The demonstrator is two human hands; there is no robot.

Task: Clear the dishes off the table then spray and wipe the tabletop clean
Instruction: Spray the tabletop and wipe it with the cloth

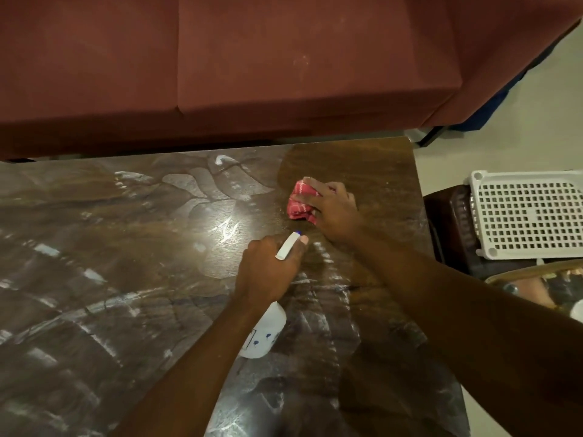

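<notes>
The dark wooden tabletop (126,263) fills the lower view, streaked with whitish smears and wet patches. My left hand (268,269) grips the white spray bottle (265,332) by its head, with the nozzle pointing toward the far right of the table. My right hand (334,212) presses a crumpled red-and-white cloth (298,203) flat on the tabletop near the far right corner, just beyond the nozzle. No dishes are on the table.
A maroon sofa (252,58) runs along the table's far edge. To the right, off the table, a white perforated plastic basket (530,212) sits on a dark stool, with a tray of items (536,285) below it. Pale floor (520,127) shows at the right.
</notes>
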